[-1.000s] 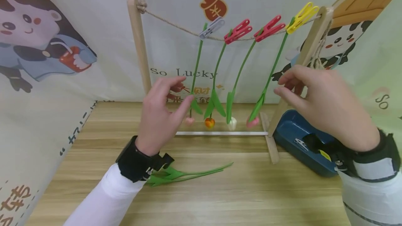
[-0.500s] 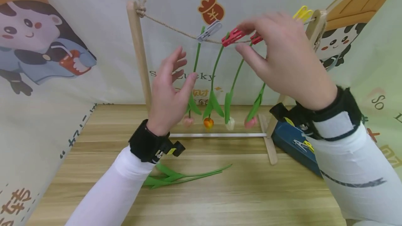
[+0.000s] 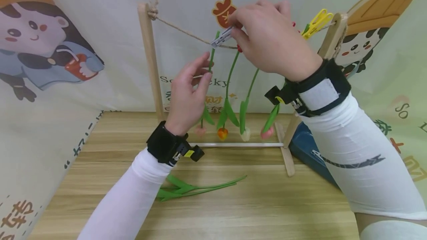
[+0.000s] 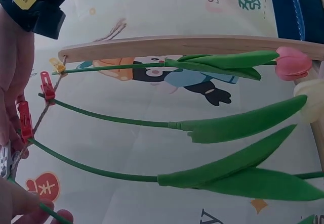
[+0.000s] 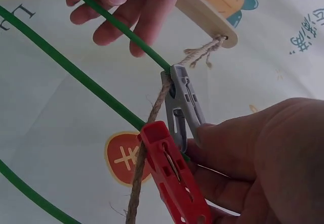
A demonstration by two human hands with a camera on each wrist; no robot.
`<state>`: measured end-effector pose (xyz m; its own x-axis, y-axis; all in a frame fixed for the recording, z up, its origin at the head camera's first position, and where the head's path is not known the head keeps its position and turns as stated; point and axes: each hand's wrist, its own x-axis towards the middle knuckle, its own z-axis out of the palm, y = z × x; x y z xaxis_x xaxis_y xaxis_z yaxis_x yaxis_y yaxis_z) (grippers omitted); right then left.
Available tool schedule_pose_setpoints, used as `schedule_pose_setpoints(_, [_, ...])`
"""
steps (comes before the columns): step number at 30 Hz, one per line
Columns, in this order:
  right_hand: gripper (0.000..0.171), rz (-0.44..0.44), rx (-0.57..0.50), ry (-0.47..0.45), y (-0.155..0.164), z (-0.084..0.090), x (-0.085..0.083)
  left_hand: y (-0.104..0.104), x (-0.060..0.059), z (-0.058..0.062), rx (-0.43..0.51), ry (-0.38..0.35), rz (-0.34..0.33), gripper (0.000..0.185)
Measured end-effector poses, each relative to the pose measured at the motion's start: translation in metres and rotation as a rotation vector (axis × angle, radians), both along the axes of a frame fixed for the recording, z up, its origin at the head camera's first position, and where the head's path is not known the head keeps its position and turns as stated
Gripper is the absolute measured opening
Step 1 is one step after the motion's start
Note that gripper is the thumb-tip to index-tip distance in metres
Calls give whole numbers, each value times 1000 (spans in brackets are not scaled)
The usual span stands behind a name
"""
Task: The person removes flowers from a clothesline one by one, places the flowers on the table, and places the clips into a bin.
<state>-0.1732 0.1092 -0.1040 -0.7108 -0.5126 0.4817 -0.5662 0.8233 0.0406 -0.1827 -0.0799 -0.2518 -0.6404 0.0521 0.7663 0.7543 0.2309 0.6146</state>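
My right hand (image 3: 271,36) pinches the handle end of a grey clothespin (image 5: 190,95) between thumb and fingers. That clothespin clips the leftmost artificial tulip, by its green stem (image 5: 116,24), to a twine line (image 3: 183,30). My left hand (image 3: 190,93) is held just beside this stem, fingers loosely extended and not curled round it. A red clothespin (image 5: 172,171) sits close to my right fingers; another red clothespin (image 4: 47,86) and a yellow clothespin (image 3: 317,23) hold more tulips upside down. The orange tulip (image 3: 222,133) hangs second from the left.
Wooden posts (image 3: 150,66) carry the twine, joined low down by a white rod (image 3: 237,145). Loose green tulip stems (image 3: 203,187) lie on the wooden tabletop (image 3: 233,214). A blue tray (image 3: 305,143) stands right of the frame, partly hidden by my right arm.
My right hand has come left from beside the right post to the grey clothespin and taken hold of it. My left hand has risen slightly to the right, up to the leftmost stem.
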Motion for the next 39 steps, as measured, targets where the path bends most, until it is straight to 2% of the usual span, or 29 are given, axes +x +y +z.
schedule_pose_setpoints(7, [30,0,4,-14,-1,1,-1,3,0,1,-3,-12,37,37])
schedule_pose_setpoints(14, [28,11,-37,4,-1,0,-2,3,2,1,0,-22,51,35])
schedule_pose_setpoints(26, [27,47,-148,136,11,-1,4,-3,7,-1,-18,-18,59,36])
schedule_pose_setpoints(32, [29,50,-184,179,21,-2,11,-6,14,-1,-34,5,67,34])
schedule_pose_setpoints(39, [25,73,-205,162,41,-15,25,-14,28,-4,-124,38,112,34])
